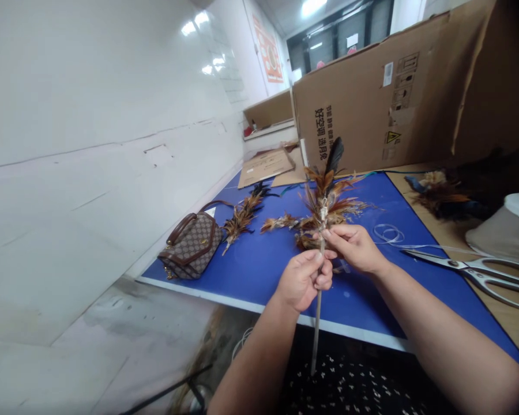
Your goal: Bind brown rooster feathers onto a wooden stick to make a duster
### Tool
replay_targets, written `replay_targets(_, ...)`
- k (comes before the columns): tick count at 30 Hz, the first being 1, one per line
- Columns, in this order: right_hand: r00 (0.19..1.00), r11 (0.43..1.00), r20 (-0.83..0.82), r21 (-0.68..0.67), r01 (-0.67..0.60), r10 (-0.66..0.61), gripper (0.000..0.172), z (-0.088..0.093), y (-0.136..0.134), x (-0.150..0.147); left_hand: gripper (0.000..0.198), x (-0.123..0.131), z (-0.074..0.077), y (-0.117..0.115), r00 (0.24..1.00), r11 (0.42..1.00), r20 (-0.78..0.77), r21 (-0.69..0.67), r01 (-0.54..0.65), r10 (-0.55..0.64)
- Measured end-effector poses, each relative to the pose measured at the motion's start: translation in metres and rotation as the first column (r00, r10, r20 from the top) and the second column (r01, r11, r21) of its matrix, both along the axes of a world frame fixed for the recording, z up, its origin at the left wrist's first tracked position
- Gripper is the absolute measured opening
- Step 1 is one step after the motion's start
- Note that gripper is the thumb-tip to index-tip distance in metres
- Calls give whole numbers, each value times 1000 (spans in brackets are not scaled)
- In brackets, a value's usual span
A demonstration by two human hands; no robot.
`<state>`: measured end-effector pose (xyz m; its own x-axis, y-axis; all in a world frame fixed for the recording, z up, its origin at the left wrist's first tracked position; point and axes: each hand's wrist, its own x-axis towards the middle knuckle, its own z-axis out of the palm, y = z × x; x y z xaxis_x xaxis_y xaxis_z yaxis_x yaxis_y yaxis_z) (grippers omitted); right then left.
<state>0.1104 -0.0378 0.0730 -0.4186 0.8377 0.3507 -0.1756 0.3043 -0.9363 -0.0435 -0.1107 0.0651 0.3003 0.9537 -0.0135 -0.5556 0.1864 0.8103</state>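
Observation:
A thin stick (317, 323) with brown and black feathers (324, 190) bunched at its top stands nearly upright before me, over the front part of the blue table. My left hand (305, 279) is closed round the stick's middle. Just above it my right hand (352, 245) pinches the stick at the base of the feathers, below a pale wrapped binding (324, 213). On the blue surface behind lie more brown feather pieces, one bunch (244, 216) to the left and a smaller one (281, 222) close by the held stick.
A patterned handbag (192, 245) sits at the table's left edge by the white wall. Large scissors (480, 271) lie at right, with clear string (389, 233) and a whitish tub (506, 230) near them. A big cardboard box (363, 109) stands behind; dark feathers (450, 199) lie before it.

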Motion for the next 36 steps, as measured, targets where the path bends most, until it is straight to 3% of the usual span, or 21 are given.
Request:
replay_targets(4, 999, 999, 23, 18, -34, 34, 45, 4, -2, 2, 34, 0, 8, 4, 999, 1000, 28, -13, -16, 16)
replay_targets(10, 996, 996, 63, 65, -60, 56, 46, 6, -1, 5, 34, -1, 12, 13, 996, 996, 69, -67, 56, -51)
replay_targets(16, 990, 988, 121, 128, -86, 71, 49, 7, 2, 7, 45, -7, 14, 15, 995, 993, -31, -73, 97, -99)
replay_targets(21, 981, 980, 173, 159, -117, 89, 51, 8, 3, 8, 40, -11, 19, 15, 992, 994, -74, -32, 103, -105)
replay_targets(24, 979, 977, 181, 175, -126, 94, 52, 10, 2, 7, 40, -7, 17, 14, 997, 999, -63, -14, 43, -44)
replay_targets(28, 983, 976, 170, 192, -100, 67, 53, 12, 0, 4, 46, 3, 13, 12, 984, 989, -97, 23, -149, 151)
replay_targets(36, 973, 964, 191, 255, 78, -129, 49, 2, -3, -7, 46, 14, 4, 12, 848, 877, -222, 141, -460, 481)
